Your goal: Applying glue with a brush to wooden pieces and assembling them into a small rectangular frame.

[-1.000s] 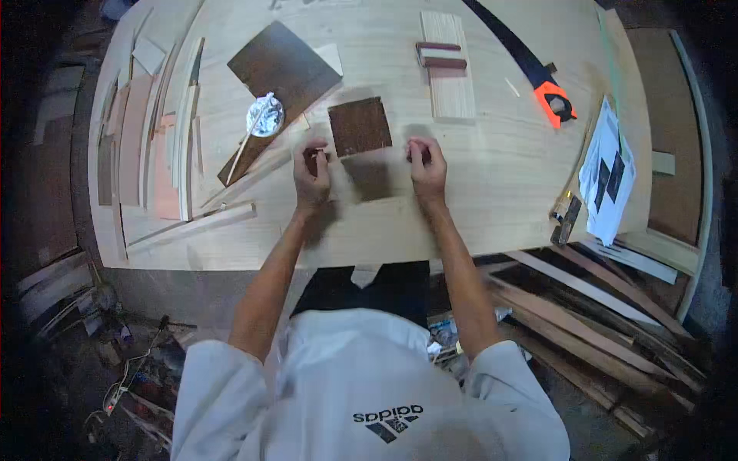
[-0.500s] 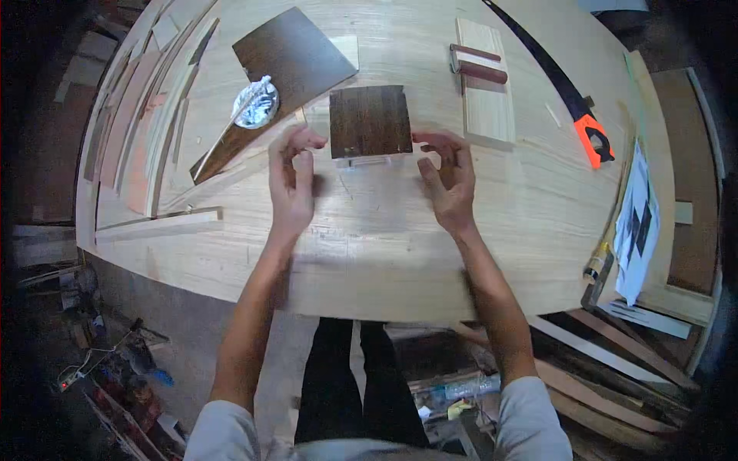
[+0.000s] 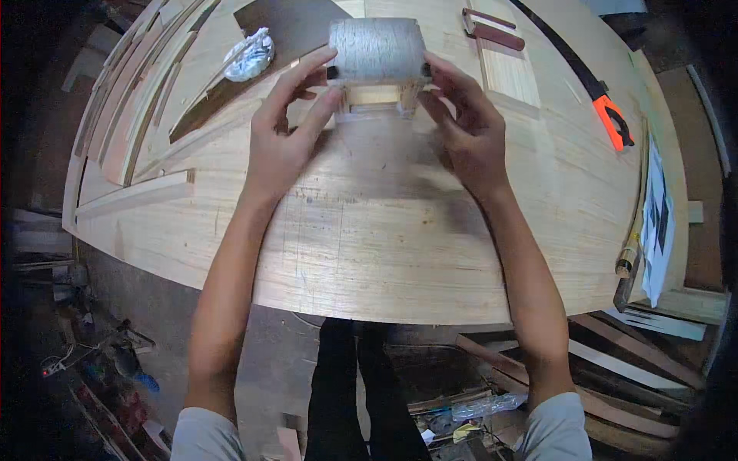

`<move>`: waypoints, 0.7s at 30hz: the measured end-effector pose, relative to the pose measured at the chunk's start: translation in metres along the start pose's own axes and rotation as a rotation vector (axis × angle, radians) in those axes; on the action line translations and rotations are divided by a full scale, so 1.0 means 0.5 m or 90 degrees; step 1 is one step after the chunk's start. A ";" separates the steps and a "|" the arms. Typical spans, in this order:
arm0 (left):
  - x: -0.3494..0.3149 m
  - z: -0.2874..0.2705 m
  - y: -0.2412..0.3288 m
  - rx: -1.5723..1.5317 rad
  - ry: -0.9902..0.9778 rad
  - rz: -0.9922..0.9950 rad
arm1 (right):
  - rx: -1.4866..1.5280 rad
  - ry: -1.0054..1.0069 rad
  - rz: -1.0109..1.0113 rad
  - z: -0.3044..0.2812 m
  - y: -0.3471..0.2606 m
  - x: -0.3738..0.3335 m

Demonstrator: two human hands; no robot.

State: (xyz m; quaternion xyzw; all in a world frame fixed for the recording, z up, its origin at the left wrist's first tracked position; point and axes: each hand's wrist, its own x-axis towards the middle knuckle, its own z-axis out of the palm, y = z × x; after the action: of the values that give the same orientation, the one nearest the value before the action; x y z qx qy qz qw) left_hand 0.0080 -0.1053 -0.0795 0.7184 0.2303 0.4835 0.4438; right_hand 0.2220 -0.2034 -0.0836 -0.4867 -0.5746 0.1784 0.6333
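Note:
A small wooden box (image 3: 377, 50) with a dark panel on top is held between my hands at the upper middle of the workbench. It is tilted, so light glares off the panel and pale wood shows at its near side. My left hand (image 3: 288, 127) grips the left edge with fingers and thumb. On the opposite edge, my right hand (image 3: 473, 127) is closed in the same way. Motion blurs the box's lower part, and I cannot tell whether it touches the bench.
A dark board (image 3: 296, 23) lies behind, near a foil-covered dish (image 3: 250, 55) with a stick across it. Wood strips (image 3: 142, 84) line the left. At right are a brown-handled roller-like tool (image 3: 496, 32) on a pale board, a handsaw (image 3: 613, 123) and a cloth (image 3: 657, 219).
My hands have come up against the box's sides and now grip it. The box has tipped, its panel turning from dark brown to glaring grey. The view has shifted slightly.

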 end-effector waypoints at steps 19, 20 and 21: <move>-0.001 -0.001 -0.002 0.039 -0.008 0.059 | -0.055 0.020 0.007 0.009 -0.012 -0.001; 0.000 -0.001 0.002 0.054 -0.005 0.068 | -0.058 0.024 0.007 0.009 -0.013 -0.001; 0.000 -0.002 0.004 0.070 -0.002 0.077 | -0.061 0.027 0.008 0.011 -0.012 -0.001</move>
State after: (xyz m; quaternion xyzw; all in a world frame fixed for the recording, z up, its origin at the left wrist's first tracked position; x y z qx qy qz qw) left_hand 0.0070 -0.1059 -0.0775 0.7550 0.2117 0.4953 0.3741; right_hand 0.2150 -0.2044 -0.0795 -0.5237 -0.5660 0.1438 0.6202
